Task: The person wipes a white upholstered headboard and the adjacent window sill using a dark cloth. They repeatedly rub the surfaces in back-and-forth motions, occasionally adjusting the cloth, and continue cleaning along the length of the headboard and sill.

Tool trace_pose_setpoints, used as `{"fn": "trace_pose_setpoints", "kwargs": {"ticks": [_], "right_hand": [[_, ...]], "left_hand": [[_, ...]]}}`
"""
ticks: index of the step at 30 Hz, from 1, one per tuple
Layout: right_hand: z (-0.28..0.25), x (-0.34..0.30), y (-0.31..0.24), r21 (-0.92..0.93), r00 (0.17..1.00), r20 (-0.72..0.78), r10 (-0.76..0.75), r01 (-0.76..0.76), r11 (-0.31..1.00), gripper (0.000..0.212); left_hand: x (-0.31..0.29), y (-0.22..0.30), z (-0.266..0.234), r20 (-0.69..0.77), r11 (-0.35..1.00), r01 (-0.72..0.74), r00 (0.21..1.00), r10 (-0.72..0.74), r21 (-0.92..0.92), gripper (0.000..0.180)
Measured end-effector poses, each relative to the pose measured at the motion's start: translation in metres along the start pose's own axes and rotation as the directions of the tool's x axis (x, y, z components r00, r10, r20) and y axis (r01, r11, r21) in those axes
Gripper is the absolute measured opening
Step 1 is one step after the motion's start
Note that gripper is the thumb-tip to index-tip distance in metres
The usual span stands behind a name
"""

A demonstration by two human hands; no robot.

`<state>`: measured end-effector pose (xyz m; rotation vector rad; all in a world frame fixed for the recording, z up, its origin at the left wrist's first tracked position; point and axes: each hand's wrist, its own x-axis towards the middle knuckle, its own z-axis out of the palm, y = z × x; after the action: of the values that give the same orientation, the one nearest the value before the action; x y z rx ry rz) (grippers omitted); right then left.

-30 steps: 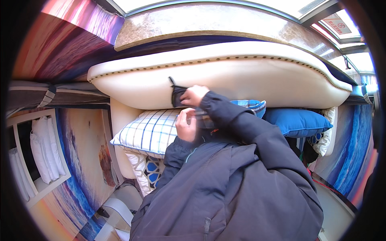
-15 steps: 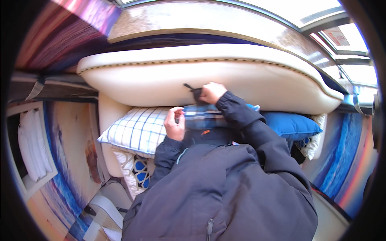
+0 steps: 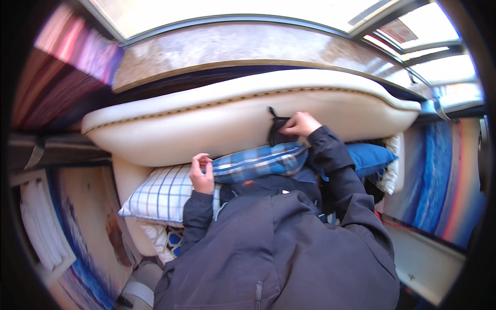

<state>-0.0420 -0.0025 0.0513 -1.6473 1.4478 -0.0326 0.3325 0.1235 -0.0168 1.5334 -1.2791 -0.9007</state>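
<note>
My right hand (image 3: 303,124) pinches a small black cloth piece (image 3: 278,129) with a thin loop at its top. It hangs in front of the cream padded backrest (image 3: 217,126). Below it lies a blue plaid cushion (image 3: 258,162), tilted against the backrest. My left hand (image 3: 202,174) is raised at the left end of that cushion, fingers loosely curled and apart from the thumb, with nothing seen in it. Beside and under the left wrist leans a white checked cushion (image 3: 155,191). A plain blue cushion (image 3: 369,157) sits to the right, partly behind my right sleeve.
White-and-blue patterned cushions (image 3: 173,240) stick out beneath the others at the left. Behind the backrest run a stone-look ledge (image 3: 232,49) and a bright window. Printed wall panels (image 3: 439,170) flank the seat. A folded white cloth (image 3: 44,222) fills an opening at the left.
My right hand and the black cloth piece have moved right and slightly down. My left hand has moved left and down, uncovering more of the plaid cushion. The head view has shifted and tilted.
</note>
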Motion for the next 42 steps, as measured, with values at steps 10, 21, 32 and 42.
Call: {"fn": "trace_pose_setpoints", "kwargs": {"ticks": [10,21,32,42], "right_hand": [[0.116,0.074,-0.082,-0.318,0.925,0.144,-0.352,0.38,0.868,0.013],[0.144,0.084,-0.137,-0.249,0.927,-0.05,-0.371,0.348,0.904,0.025],[-0.014,-0.022,0.017,0.155,0.991,-0.022,0.131,-0.126,0.98,0.02],[0.176,0.146,-0.217,0.106,0.898,0.046,-0.438,0.432,0.896,0.024]], "left_hand": [[-0.002,0.014,0.016,-0.009,0.993,-0.004,1.0,0.003,-0.116,0.038],[-0.032,-0.001,-0.032,-0.111,0.994,0.109,0.988,-0.108,0.005,0.023],[0.027,0.031,0.015,0.151,0.989,-0.141,0.978,0.146,-0.045,0.015],[-0.035,0.021,-0.049,-0.224,0.996,0.08,0.971,-0.085,-0.028,0.033]]}}
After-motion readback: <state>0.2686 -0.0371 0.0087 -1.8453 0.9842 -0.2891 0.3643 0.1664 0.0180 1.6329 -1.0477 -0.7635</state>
